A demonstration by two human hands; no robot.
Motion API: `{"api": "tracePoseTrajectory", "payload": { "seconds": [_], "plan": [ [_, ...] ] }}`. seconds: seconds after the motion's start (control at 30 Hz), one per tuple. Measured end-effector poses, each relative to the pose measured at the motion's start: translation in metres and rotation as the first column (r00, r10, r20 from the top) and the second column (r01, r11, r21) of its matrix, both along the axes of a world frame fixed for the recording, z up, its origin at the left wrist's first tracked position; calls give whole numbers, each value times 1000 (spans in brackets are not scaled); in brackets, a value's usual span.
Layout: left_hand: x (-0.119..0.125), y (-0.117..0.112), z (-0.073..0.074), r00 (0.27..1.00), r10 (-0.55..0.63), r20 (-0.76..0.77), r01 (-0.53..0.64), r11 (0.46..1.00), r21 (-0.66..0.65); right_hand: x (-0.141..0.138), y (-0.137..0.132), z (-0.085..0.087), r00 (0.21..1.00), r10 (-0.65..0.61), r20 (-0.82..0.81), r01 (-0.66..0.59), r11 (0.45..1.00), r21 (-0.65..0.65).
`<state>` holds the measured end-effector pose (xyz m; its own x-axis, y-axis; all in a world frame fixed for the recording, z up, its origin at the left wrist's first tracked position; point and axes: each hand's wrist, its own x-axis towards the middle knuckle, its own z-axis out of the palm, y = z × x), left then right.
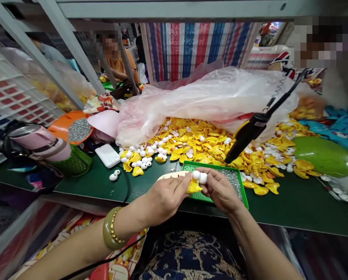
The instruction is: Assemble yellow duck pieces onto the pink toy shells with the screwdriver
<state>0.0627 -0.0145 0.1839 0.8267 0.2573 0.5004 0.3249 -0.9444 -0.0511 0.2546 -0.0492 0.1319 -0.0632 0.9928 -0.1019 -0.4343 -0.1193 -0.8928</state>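
L hand (165, 200), pale green bangle (109, 229) on wrist, is closed in a pinch on a curved glossy yellow plastic piece (194, 188). R hand (220, 190) is closed too, its fingertips (210, 175) on two small round white balls (199, 177), which sit at top of the yellow piece. Fingers hide the contact, so can't tell if balls are fixed to it or just held there.

Both hands are over the rectangular green-rimmed tray (197, 166) of fine grey granules (231, 181), near front edge of the dark green table (302, 208). Beyond it, toward back of table, lies a big heap of yellow plastic pieces (197, 140) mixed w/ more white balls. A crumpled translucent pink plastic bag (203, 101) lies on the heap's far side. A pair of white balls (113, 177) sits loose on table, left of hands, just below a white rectangular box (107, 155). A black cylindrical tool on a coiled cord (248, 134) hangs low over heap, right of hands.

Risk: balls are small & round, so a slack pinch could drop them, and they'd likely roll or sink into grey granules. A sleeve or wrist catching black tool could also knock the heap.
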Motion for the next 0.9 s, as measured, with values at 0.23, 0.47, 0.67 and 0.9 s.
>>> {"api": "tracePoseTrajectory", "payload": {
  "seconds": [0.23,0.47,0.67,0.9],
  "plan": [
    [21,-7,2,995,-84,-57,88,992,85,24,-19,1,943,-145,301,60,960,274],
    [22,-6,-2,993,-118,0,116,980,159,33,-22,11,878,-242,413,12,874,487],
    [27,-3,-2,990,-141,4,139,982,130,35,-19,17,864,-234,446,-17,871,492],
    [25,-2,-14,994,-107,-30,107,994,16,39,-17,16,823,-202,530,-100,868,486]
  ]
}}
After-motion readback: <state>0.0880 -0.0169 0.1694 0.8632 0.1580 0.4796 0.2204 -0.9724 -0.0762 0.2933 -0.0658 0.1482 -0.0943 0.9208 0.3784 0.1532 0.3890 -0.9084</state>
